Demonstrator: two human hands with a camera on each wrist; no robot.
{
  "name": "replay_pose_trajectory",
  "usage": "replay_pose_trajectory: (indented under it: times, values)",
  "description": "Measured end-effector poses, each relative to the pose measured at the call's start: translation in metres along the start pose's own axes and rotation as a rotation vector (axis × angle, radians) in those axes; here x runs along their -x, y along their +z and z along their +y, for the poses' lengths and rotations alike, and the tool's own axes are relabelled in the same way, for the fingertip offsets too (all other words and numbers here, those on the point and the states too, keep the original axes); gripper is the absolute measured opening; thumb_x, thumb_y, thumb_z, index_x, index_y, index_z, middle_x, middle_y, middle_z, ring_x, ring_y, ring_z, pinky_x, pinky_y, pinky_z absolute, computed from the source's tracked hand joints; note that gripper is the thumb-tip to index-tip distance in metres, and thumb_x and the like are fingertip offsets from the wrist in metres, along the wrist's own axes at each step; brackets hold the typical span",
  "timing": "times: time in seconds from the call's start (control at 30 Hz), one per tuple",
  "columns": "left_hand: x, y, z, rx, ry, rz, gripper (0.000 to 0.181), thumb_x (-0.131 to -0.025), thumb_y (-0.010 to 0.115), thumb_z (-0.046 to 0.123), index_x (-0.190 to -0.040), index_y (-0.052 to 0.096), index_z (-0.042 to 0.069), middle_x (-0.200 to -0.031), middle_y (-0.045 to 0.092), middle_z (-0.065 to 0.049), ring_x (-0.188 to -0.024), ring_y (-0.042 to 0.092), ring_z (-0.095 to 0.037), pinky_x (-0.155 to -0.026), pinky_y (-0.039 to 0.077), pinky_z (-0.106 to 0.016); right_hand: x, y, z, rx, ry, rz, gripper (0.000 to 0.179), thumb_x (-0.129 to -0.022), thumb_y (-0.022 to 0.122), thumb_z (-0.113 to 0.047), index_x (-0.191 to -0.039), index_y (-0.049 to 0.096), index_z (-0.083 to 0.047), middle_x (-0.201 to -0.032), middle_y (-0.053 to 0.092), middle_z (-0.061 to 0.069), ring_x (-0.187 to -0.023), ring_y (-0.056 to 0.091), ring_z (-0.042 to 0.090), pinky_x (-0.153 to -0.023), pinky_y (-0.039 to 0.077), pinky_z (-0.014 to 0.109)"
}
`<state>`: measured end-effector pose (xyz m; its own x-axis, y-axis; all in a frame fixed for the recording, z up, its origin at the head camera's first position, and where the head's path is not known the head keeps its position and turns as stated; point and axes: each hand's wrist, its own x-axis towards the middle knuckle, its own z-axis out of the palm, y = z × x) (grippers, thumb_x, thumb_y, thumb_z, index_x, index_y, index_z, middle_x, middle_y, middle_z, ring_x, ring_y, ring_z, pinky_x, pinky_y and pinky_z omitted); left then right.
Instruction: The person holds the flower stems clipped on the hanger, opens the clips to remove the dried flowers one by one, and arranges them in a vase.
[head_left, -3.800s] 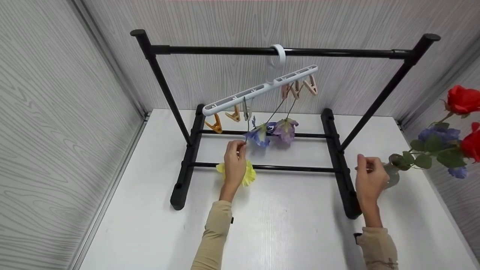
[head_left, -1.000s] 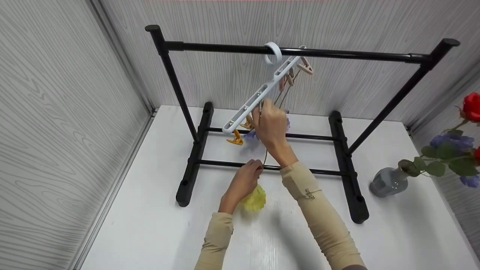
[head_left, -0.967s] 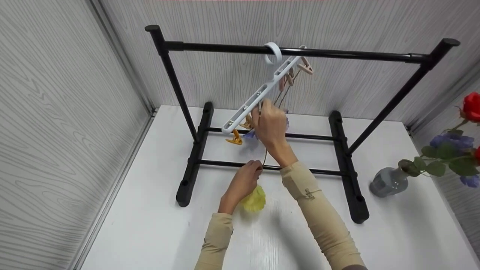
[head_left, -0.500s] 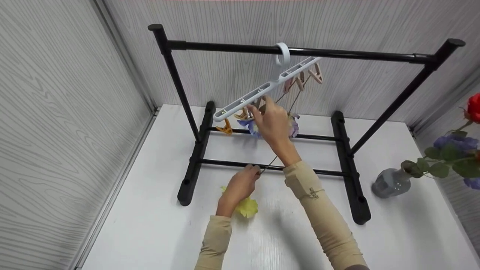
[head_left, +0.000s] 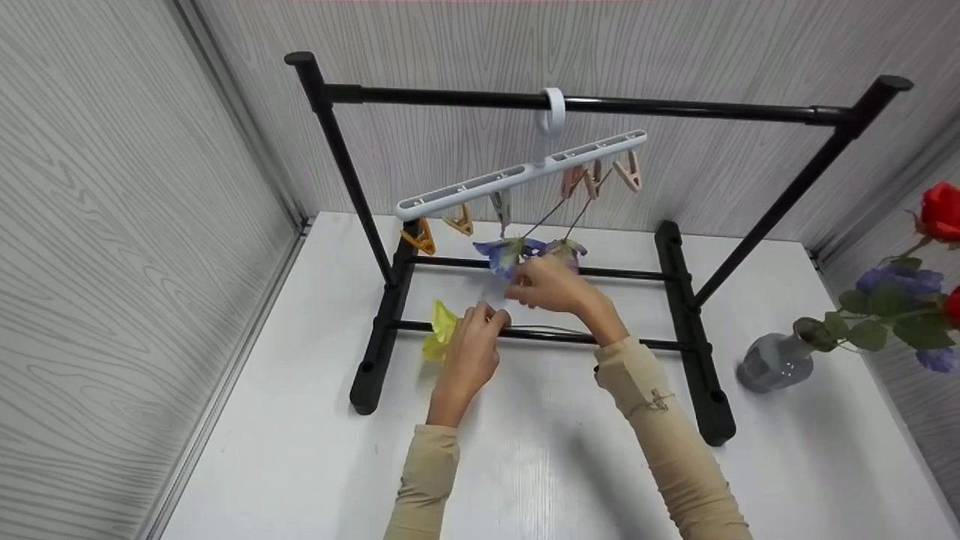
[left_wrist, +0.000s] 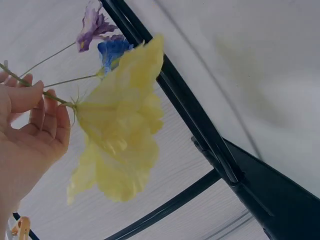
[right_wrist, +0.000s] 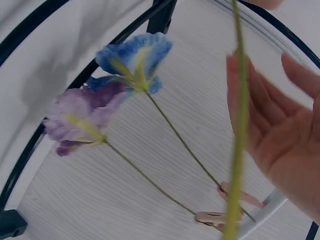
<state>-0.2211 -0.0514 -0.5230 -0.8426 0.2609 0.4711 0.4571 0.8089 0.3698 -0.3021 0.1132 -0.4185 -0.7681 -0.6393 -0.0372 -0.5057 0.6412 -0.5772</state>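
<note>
My left hand (head_left: 471, 345) pinches the thin green stem (left_wrist: 54, 97) of a yellow flower (left_wrist: 120, 120) close below its bloom. In the head view the stem runs sideways to the right, past the rack's lower bar. My right hand (head_left: 551, 285) is just above that stem, its fingers loosely bent and holding nothing; the right wrist view shows the palm (right_wrist: 295, 145) facing the stem. Above both hands hangs a white hanger (head_left: 465, 193) with a grey clip (head_left: 501, 206) near its middle. A blue flower (right_wrist: 135, 60) and a purple flower (right_wrist: 82, 120) hang upside down from pinkish clips.
The hanger's hook loops over the top bar (head_left: 450, 97) of a black rack. Two orange clips (head_left: 420, 238) hang at its left end. A grey glass vase (head_left: 776, 364) with red roses (head_left: 943, 210) and blue flowers stands right of the rack on the white table.
My right hand has let go of the grey clip and come down; the hanger has swung back to the left. My left hand has moved up, turning the yellow flower so its bloom faces left.
</note>
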Motion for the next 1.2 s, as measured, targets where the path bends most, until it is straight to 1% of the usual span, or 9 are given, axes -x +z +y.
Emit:
replay_pose_trajectory:
  times: [0.07,0.17,0.33,0.53,0.67,0.83,0.93,1.03,1.2]
  values:
    - [-0.001,0.001,-0.001,0.001,-0.002,0.009,0.035,-0.079,0.060,-0.020,-0.098,0.067,0.008,-0.097,0.056,-0.009,-0.088,0.057,-0.029,-0.076,0.048,-0.042,0.003,0.003,0.007,-0.063,0.015,-0.140,0.021,-0.102,0.064,-0.011,-0.095,0.075,0.005,-0.081,0.074,0.017,-0.067,0.071,0.026,-0.062,0.058,0.031]
    - [-0.001,0.002,-0.003,-0.001,0.001,0.025,0.034,-0.078,0.062,-0.020,-0.096,0.068,0.008,-0.096,0.058,-0.008,-0.088,0.057,-0.028,-0.075,0.048,-0.041,0.007,0.008,0.016,-0.131,0.039,-0.275,0.019,-0.101,0.064,-0.007,-0.095,0.075,0.007,-0.081,0.073,0.019,-0.066,0.071,0.023,-0.061,0.060,0.032]
    - [-0.001,0.002,-0.006,0.006,0.016,0.086,0.029,-0.079,0.067,-0.019,-0.092,0.069,0.007,-0.093,0.060,-0.008,-0.085,0.058,-0.027,-0.074,0.050,-0.041,0.014,0.018,0.027,-0.221,0.025,-0.361,0.014,-0.098,0.064,0.000,-0.091,0.074,0.007,-0.076,0.072,0.016,-0.059,0.066,0.013,-0.056,0.058,0.027]
    - [-0.002,0.004,-0.008,0.043,0.035,0.135,0.023,-0.084,0.068,-0.018,-0.085,0.073,0.004,-0.090,0.061,-0.008,-0.082,0.060,-0.027,-0.074,0.053,-0.039,0.020,0.028,0.037,-0.336,0.011,-0.336,0.011,-0.098,0.065,0.000,-0.093,0.074,0.006,-0.073,0.069,0.010,-0.057,0.064,0.010,-0.055,0.057,0.025]
    - [-0.002,0.006,-0.010,0.080,0.017,0.145,0.022,-0.085,0.068,-0.017,-0.083,0.072,0.004,-0.090,0.061,-0.009,-0.087,0.062,-0.027,-0.077,0.055,-0.038,0.022,0.037,0.046,-0.502,0.021,-0.328,0.012,-0.098,0.066,0.000,-0.100,0.074,0.009,-0.076,0.069,0.006,-0.061,0.066,0.011,-0.058,0.059,0.026]
    - [-0.002,0.007,-0.013,0.108,-0.004,0.138,0.023,-0.085,0.068,-0.019,-0.081,0.071,0.003,-0.090,0.061,-0.008,-0.088,0.063,-0.027,-0.076,0.056,-0.037,0.025,0.057,0.055,-0.817,0.120,-0.315,0.015,-0.096,0.065,0.002,-0.107,0.071,0.010,-0.086,0.073,0.008,-0.068,0.069,0.012,-0.063,0.060,0.027]
    - [-0.003,0.008,-0.015,0.149,0.010,0.149,0.022,-0.084,0.067,-0.021,-0.082,0.072,0.001,-0.089,0.062,-0.008,-0.088,0.066,-0.026,-0.078,0.057,-0.036,0.026,0.070,0.057,-1.047,0.241,-0.286,0.010,-0.094,0.066,0.005,-0.102,0.072,0.004,-0.085,0.073,0.009,-0.067,0.069,0.014,-0.063,0.059,0.026]
    - [-0.002,0.009,-0.016,0.207,0.019,0.163,0.024,-0.083,0.065,-0.023,-0.083,0.073,-0.001,-0.088,0.063,-0.009,-0.087,0.067,-0.027,-0.079,0.057,-0.034,0.025,0.080,0.058,-1.229,0.317,-0.278,0.017,-0.096,0.061,0.008,-0.097,0.075,-0.002,-0.082,0.073,0.008,-0.067,0.068,0.014,-0.061,0.058,0.025]
    - [-0.003,0.011,-0.016,0.287,-0.003,0.184,0.018,-0.088,0.068,-0.018,-0.087,0.073,-0.001,-0.090,0.064,-0.010,-0.087,0.068,-0.026,-0.079,0.058,-0.034,0.027,0.087,0.058,-1.477,0.317,-0.277,0.034,-0.102,0.046,0.011,-0.096,0.077,-0.001,-0.083,0.072,0.008,-0.068,0.067,0.012,-0.062,0.056,0.022]
